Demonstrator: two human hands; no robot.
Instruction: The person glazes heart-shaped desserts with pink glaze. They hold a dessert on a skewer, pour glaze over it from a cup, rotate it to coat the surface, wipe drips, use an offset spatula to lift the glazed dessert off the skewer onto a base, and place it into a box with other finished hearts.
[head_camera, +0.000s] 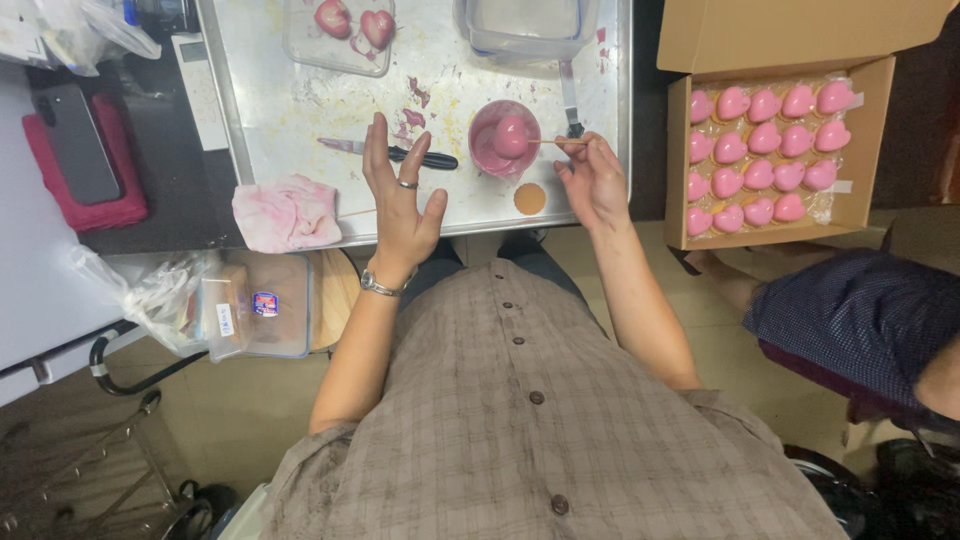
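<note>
near the top centre of the frame the right hand pinches a thin wooden skewer between thumb and fingertips, grip narrow and closed on the stick's near end. the skewer runs left into a pink coated ball that sits in a small pink bowl of pink glaze on the metal tray covering the tabletop. the left hand, wearing a ring and a wristwatch, hovers open with fingers spread wide over the tray's lower edge, holding nothing; it is nearest the black-handled knife lying just above it and the pink-stained cloth to its left.

the ball looks light but wet and slick with coating, so the surface would likely smear or dent if touched; the skewer seems the only clean place to take hold, low near its free end. the stick is thin and could probably twist or slip out of the soft piece if tilted hard.

at the upper right of the frame an open cardboard box holds rows of finished pink hearts in a clear tray. a clear container at the top holds two darker heart pieces, and another empty one stands above the bowl. another person's arm in a dark dotted sleeve shows at the right edge.
</note>
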